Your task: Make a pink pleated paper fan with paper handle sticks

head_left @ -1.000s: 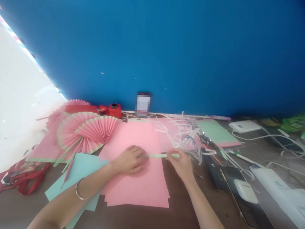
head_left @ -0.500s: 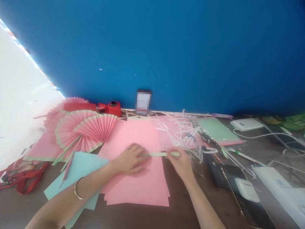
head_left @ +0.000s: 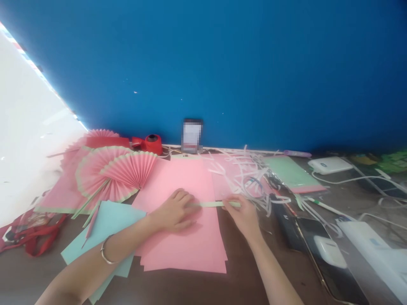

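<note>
Two hands: both of mine are down at the pink sheets, one on each side of a narrow strip.
Left hand [head_left: 176, 212]: palm down on the pink sheets [head_left: 184, 250], fingers partly spread and loosely bent, clasping nothing that I can see. The strip's left end runs to my fingertips; I can't tell how firmly they press on it.
Right hand [head_left: 243, 214]: thumb and forefinger closed on the strip near its right end, with a short bit showing past the tips.
Pale green strip [head_left: 211, 204]: lies crosswise over the pink sheets, reaching past their right edge towards my pinch.
Good hold: I judge that a light pinch and a flat left palm suit this best; thin paper creases if I squeeze or tug.
Line: I'd want the strip straight and level between my hands, with no twist or bow.
Sheets: their edges don't line up, so a sideways drag from my left palm could slide the top one.
Pleated fans [head_left: 136, 169]: on my left, beside the blue-green sheets [head_left: 111, 216] under my forearm.
White strips [head_left: 241, 169]: tangled just beyond my right fingers, easy to snag.
</note>
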Motion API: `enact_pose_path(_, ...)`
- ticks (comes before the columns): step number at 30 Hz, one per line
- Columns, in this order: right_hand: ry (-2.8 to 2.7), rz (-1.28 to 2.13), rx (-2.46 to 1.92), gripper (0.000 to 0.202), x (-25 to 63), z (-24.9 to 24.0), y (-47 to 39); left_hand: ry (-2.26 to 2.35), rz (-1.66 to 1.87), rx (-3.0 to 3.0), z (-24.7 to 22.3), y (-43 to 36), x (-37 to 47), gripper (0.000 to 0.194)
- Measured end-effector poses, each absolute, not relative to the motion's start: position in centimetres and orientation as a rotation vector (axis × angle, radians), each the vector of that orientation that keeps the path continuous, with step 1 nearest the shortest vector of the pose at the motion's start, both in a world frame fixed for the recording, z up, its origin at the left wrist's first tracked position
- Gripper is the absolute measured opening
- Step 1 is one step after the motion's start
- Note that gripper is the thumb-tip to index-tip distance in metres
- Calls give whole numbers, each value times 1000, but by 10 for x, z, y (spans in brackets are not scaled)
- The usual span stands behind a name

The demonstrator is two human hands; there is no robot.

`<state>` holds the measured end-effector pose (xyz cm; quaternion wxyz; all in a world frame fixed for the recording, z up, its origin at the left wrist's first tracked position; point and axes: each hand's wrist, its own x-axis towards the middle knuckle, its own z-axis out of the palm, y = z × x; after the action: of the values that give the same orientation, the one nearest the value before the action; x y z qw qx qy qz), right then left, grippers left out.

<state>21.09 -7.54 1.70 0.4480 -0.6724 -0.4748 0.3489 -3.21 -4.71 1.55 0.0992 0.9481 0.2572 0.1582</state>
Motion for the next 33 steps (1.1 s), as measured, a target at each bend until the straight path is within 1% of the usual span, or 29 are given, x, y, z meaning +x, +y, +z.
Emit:
enact_pose_path(4, -1136, 931, -1638, 28, 212, 18, -75, 779, 488, 2817, 17, -47, -32, 40)
enact_pose_path(8, -1090, 999, -1578, 32, 211, 23, -76, 795, 582, 2734, 15, -46, -32, 33)
enact_pose_path(11, -1059, 1051, -1475, 32, 208, 25, -77, 846, 752, 2447, 10, -45, -33, 34)
enact_pose_path(18, -1056, 1223, -1262, 28, 184, 25, -85, 879, 930, 1486, 4, -47, -21, 53)
enact_pose_path(19, -1069, 1233, -1257, 28, 179, 26, -86, 852, 935, 1401, 5, -47, -18, 54)
enact_pose_path(21, -1095, 1235, -1263, 27, 171, 27, -89, 823, 944, 1275, 9, -47, -15, 45)
enact_pose_path(23, -1121, 1250, -1275, 27, 165, 26, -92, 832, 977, 1185, 14, -46, -14, 31)
enact_pose_path(24, -1130, 1265, -1279, 27, 163, 25, -92, 830, 994, 1155, 16, -46, -15, 28)
enact_pose_path(27, -1135, 1309, -1267, 27, 159, 20, -92, 760, 1000, 1081, 20, -46, -17, 31)
enact_pose_path(31, -1088, 1301, -1238, 30, 148, 14, -93, 698, 886, 1061, 20, -50, -17, 42)
enact_pose_path(33, -1109, 1262, -1247, 29, 139, 12, -95, 730, 842, 1115, 18, -51, -16, 39)
